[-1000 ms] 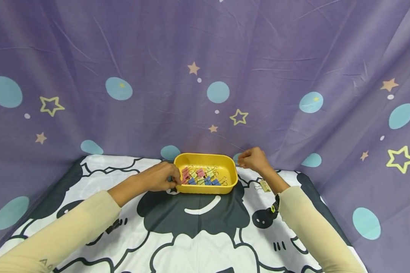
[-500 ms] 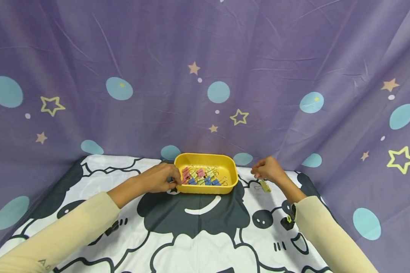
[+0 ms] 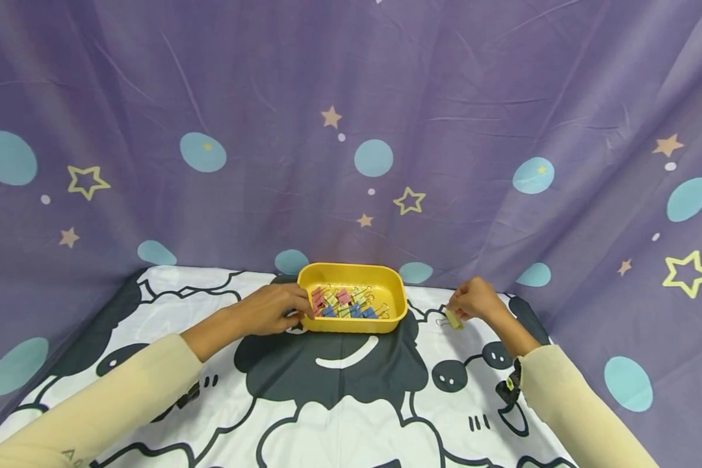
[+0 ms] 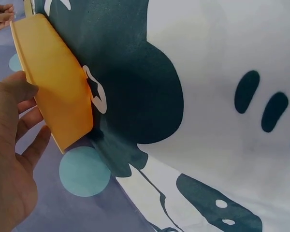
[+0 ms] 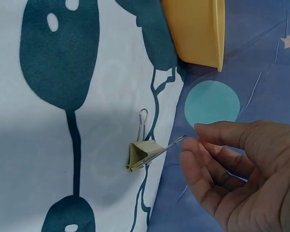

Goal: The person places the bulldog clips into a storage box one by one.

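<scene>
A yellow plastic tray stands at the back of the cloth, with several pink, blue and pale yellow binder clips heaped in it. My left hand holds the tray by its left end; the left wrist view has the thumb on the outer wall and the fingers round the rim. To the right of the tray a single yellow binder clip sits on the cloth, its wire handles spread. My right hand is at this clip, thumb and fingers bent, fingertips right at the end of one handle.
The black-and-white cartoon cloth covers the surface. Close behind the tray, a purple curtain with stars and blue dots forms the back, and it runs down both sides.
My right hand has come down and to the right, from beside the tray's right end to the lone yellow binder clip. The left hand stays at the tray's left end.
</scene>
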`<state>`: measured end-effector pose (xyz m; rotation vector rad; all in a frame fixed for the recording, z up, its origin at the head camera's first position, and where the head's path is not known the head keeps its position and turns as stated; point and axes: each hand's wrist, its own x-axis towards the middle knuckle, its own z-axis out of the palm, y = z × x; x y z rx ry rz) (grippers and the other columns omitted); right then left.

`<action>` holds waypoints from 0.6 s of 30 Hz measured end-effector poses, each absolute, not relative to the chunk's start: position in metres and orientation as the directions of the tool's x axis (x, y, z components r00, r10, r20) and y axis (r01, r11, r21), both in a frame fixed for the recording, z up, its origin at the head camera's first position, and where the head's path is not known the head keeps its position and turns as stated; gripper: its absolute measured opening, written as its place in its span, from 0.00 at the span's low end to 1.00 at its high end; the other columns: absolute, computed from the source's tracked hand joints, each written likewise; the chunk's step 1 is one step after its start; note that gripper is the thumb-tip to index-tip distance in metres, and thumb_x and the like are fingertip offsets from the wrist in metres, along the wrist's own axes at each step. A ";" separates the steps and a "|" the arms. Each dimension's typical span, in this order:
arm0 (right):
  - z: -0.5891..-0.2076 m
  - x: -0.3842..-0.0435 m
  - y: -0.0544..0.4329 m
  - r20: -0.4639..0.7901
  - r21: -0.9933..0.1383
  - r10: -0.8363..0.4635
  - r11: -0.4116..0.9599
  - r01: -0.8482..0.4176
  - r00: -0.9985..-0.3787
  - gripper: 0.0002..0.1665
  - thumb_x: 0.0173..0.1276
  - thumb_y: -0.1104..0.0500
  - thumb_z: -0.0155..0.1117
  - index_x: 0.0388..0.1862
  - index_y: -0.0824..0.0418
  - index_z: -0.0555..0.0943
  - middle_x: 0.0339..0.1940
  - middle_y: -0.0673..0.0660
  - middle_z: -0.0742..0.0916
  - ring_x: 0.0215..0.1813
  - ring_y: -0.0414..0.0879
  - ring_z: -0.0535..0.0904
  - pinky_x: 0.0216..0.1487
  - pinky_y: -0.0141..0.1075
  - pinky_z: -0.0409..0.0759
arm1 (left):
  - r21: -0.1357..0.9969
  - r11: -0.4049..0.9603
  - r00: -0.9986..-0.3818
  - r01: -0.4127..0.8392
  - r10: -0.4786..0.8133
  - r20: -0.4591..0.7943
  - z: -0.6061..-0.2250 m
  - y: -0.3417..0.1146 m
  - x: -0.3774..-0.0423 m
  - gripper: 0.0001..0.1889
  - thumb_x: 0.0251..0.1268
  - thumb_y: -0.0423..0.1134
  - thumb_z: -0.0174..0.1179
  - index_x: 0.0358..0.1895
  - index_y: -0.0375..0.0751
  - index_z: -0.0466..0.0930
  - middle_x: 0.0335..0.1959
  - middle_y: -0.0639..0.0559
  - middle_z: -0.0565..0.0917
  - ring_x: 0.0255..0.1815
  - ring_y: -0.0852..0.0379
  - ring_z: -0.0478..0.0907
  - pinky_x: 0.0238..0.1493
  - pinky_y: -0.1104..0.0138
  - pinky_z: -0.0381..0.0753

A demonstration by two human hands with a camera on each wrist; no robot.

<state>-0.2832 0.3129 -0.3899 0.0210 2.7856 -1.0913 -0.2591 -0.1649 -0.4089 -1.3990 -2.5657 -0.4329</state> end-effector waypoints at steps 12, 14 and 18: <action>-0.407 -0.283 0.316 -0.168 -0.731 -0.011 0.672 0.117 -0.986 0.11 0.73 0.67 0.76 0.41 0.79 0.89 0.27 0.65 0.93 0.27 0.47 0.93 0.37 0.45 0.96 | 0.194 0.521 -0.556 0.831 0.780 0.287 -0.409 -0.164 -0.260 0.12 0.71 0.30 0.72 0.46 0.53 0.96 0.45 0.60 0.92 0.48 0.60 0.85 0.52 0.57 0.89; -0.407 -0.282 0.315 -0.157 -0.738 -0.012 0.666 0.110 -0.987 0.11 0.73 0.69 0.76 0.42 0.80 0.89 0.29 0.67 0.94 0.28 0.47 0.93 0.37 0.44 0.96 | 0.200 0.522 -0.559 0.829 0.778 0.286 -0.409 -0.164 -0.260 0.12 0.71 0.30 0.72 0.47 0.53 0.96 0.45 0.60 0.92 0.48 0.60 0.85 0.52 0.58 0.89; -0.404 -0.280 0.311 -0.135 -0.734 -0.011 0.673 0.093 -0.991 0.10 0.70 0.70 0.76 0.42 0.80 0.90 0.32 0.69 0.95 0.28 0.45 0.92 0.37 0.42 0.95 | 0.206 0.533 -0.571 0.821 0.771 0.282 -0.409 -0.164 -0.259 0.12 0.70 0.29 0.72 0.47 0.52 0.97 0.45 0.59 0.92 0.48 0.60 0.85 0.53 0.57 0.89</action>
